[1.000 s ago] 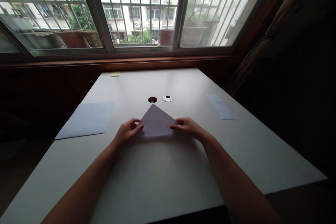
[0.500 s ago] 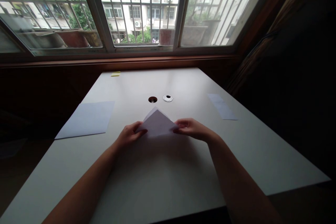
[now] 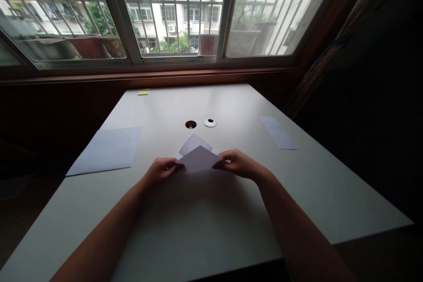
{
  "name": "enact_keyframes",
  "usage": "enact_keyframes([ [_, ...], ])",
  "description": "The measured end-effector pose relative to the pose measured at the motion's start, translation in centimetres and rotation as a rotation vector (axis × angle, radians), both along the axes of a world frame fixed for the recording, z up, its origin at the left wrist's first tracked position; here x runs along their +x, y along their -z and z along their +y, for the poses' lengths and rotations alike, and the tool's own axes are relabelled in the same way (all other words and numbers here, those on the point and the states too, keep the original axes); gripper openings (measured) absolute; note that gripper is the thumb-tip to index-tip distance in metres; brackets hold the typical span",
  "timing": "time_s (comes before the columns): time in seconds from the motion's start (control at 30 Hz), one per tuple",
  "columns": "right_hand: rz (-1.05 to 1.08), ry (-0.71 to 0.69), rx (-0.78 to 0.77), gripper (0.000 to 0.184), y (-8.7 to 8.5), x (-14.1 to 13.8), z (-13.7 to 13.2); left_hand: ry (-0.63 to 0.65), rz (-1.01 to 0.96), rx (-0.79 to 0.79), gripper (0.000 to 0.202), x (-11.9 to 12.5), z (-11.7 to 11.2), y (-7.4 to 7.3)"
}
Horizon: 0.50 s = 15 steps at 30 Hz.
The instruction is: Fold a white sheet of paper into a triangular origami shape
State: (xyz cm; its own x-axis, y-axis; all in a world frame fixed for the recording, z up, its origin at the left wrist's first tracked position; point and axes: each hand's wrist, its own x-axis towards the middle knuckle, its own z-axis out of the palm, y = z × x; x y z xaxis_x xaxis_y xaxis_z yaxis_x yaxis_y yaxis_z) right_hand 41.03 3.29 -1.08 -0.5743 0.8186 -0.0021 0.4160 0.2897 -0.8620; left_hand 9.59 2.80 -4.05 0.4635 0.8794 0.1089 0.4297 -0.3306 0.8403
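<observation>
A folded sheet of white paper (image 3: 199, 160) is between my two hands, just above the middle of the table. Its front layer rises to a point, and a second layer stands apart behind it, so a gap shows between the two. My left hand (image 3: 161, 170) pinches the left corner between thumb and fingers. On the opposite corner, my right hand (image 3: 238, 163) has a similar pinch, its thumb on the near side. The fingertips behind the paper are partly hidden.
The white table (image 3: 205, 224) carries a stack of paper or large sheet (image 3: 105, 150) at left and a paper strip (image 3: 278, 133) at right. Beyond the paper are a round cable hole (image 3: 191, 124) and its white cover (image 3: 209, 123). Yellow sticky notes (image 3: 143, 92) lie near the far edge, below a barred window.
The paper's front layer has come down and away from the back layer, widening the gap between them. Both hands keep hold of the corners, and the view has shifted slightly.
</observation>
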Motion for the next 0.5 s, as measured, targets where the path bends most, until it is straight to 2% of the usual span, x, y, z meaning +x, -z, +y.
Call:
enact_keyframes([
  [0.13, 0.051, 0.052, -0.144, 0.030, -0.05, 0.08, 0.02, -0.081, -0.010, -0.070, 0.041, -0.11, -0.03, 0.05],
  [0.23, 0.012, 0.106, -0.221, 0.040, 0.10, 0.24, 0.22, -0.098, -0.001, -0.175, 0.042, 0.07, 0.00, -0.17],
  [0.37, -0.114, 0.190, -0.153, 0.048, 0.49, 0.32, 0.61, -0.100, -0.005, -0.306, 0.043, 0.25, 0.04, -0.47],
  [0.5, -0.188, 0.252, -0.014, 0.048, 0.92, -0.14, 0.91, -0.175, -0.026, -0.318, 0.042, 0.24, -0.01, -0.51],
])
